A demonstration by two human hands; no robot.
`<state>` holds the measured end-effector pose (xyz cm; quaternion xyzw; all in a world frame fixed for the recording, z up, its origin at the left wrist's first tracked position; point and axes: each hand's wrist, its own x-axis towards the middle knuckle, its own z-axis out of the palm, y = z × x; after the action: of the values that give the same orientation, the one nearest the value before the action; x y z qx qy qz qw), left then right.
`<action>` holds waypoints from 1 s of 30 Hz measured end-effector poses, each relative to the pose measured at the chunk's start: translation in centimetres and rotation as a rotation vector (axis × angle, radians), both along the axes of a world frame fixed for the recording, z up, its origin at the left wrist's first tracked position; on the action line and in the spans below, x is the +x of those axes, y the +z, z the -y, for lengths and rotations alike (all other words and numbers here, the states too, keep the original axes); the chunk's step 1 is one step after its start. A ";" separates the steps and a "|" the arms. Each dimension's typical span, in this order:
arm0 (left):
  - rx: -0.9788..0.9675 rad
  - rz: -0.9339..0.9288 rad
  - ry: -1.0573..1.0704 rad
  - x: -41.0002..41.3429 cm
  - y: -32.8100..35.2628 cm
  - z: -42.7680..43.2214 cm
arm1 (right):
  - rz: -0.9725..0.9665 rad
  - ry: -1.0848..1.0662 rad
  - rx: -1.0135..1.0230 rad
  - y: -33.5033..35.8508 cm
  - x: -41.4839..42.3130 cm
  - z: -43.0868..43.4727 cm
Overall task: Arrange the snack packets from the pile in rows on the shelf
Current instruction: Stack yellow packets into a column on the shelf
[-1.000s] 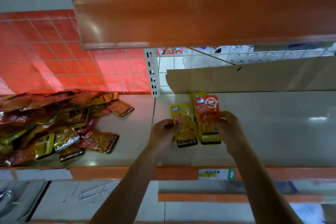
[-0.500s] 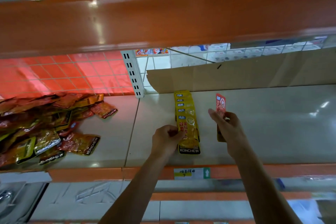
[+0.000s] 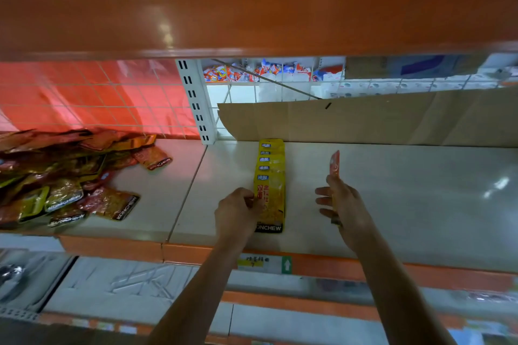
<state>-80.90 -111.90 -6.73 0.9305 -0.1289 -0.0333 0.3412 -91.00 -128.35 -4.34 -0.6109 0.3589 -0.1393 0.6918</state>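
A row of several yellow snack packets [image 3: 271, 176] lies overlapped on the pale shelf [image 3: 392, 190], running from the cardboard at the back toward the front edge. My left hand [image 3: 238, 210] pinches the left edge of the front yellow packet. To the right of the row, my right hand [image 3: 340, 202] holds a red packet [image 3: 335, 163] edge-on and upright above the shelf. The pile of red and yellow packets [image 3: 64, 176] lies on the shelf at the left.
An orange shelf [image 3: 252, 8] hangs overhead. A cardboard sheet [image 3: 364, 120] leans at the back, beside a white slotted upright [image 3: 193, 98] and a wire grid. A price label [image 3: 263, 263] sits on the orange front lip. Lower shelves show below.
The red packet has come off the yellow row and moved right, turned edge-on in my right hand. My left hand stays at the front yellow packet. The view shifted right.
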 end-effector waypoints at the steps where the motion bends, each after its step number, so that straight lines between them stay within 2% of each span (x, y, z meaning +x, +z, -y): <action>1: 0.014 0.001 0.009 0.0 0.0 0.0 | -0.024 0.004 0.000 -0.2 -0.1 0.2; 7: 0.095 0.056 0.002 -0.7 0.1 0.4 | 0.063 -0.027 0.058 -0.5 -0.4 0.2; 10: 0.117 0.167 -0.008 -1.8 0.4 0.5 | 0.035 -0.017 -0.036 -0.3 -1.0 -0.1; 13: 0.085 0.235 -0.077 -3.2 0.7 1.1 | 0.045 -0.010 -0.131 -0.4 -1.7 -0.3; 17: -0.055 0.272 -0.215 -5.4 1.3 2.0 | 0.051 -0.031 -0.155 -0.2 -3.2 -1.0; 24: -0.292 -0.040 -0.327 -10.6 1.6 3.7 | 0.069 -0.021 -0.111 1.1 -8.1 -1.9; 30: -0.314 -0.079 -0.375 -14.9 2.5 5.9 | 0.095 -0.069 -0.123 2.1 -12.8 0.2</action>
<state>-95.80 -117.81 -4.23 0.8237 -0.2895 -0.1122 0.4744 -103.77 -128.55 -2.21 -0.6323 0.3370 -0.2137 0.6640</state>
